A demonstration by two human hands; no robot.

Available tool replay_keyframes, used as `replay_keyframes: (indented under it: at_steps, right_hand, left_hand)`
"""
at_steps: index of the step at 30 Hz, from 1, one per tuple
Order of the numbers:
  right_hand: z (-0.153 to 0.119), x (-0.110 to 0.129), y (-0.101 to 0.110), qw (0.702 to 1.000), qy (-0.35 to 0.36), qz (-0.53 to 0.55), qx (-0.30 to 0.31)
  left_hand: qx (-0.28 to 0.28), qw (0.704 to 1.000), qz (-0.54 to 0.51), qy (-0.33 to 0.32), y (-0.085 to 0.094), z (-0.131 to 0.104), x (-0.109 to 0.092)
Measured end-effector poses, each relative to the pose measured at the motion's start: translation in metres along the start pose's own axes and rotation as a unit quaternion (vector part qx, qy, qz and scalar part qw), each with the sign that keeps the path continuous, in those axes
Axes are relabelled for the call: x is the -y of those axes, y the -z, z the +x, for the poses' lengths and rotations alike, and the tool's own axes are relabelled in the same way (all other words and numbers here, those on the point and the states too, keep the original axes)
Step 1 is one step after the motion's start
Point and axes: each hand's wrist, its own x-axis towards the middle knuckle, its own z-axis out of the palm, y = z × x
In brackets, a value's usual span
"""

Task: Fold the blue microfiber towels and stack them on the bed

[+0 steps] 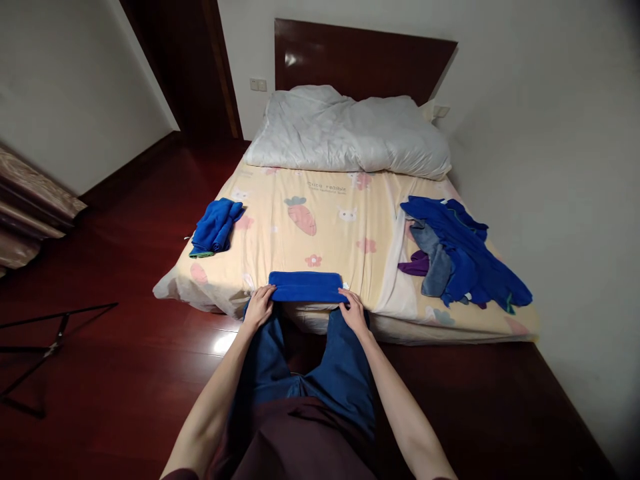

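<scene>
A blue towel (306, 287) lies folded into a wide strip at the front edge of the bed. My left hand (261, 307) is closed on its left near corner, and my right hand (353, 309) grips the right near corner. A fold line runs along the strip between the two hands. The fingertips are partly hidden at the cloth's edge. Farther left on the bed rests a stack of folded blue towels (216, 227). To the right spreads a loose heap of blue towels (467, 250), with a grey cloth (434, 267) and a purple cloth (415, 264) among them.
The bed has a pale yellow printed sheet (330, 233) and a bunched white quilt (350, 133) below the dark headboard (360, 60). A black metal stand (55, 343) is on the floor at left, near a curtain (30, 213). A wall borders the right.
</scene>
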Motion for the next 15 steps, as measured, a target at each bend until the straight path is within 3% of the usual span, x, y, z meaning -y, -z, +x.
replay_keyframes:
  at_steps: [6,10,15]
  right_hand:
    - [0.018,-0.015,0.0,0.991,-0.099,0.083,0.023]
    - [0.027,-0.024,-0.007,0.98,-0.149,0.131,0.006]
    - [0.029,-0.024,-0.012,0.979,-0.161,0.122,-0.024]
  left_hand:
    - [-0.009,0.997,-0.079,0.024,0.0,0.001,0.008]
    - [-0.044,0.992,-0.073,0.091,-0.004,-0.001,0.009]
    - [-0.081,0.986,-0.05,0.138,-0.012,-0.001,0.01]
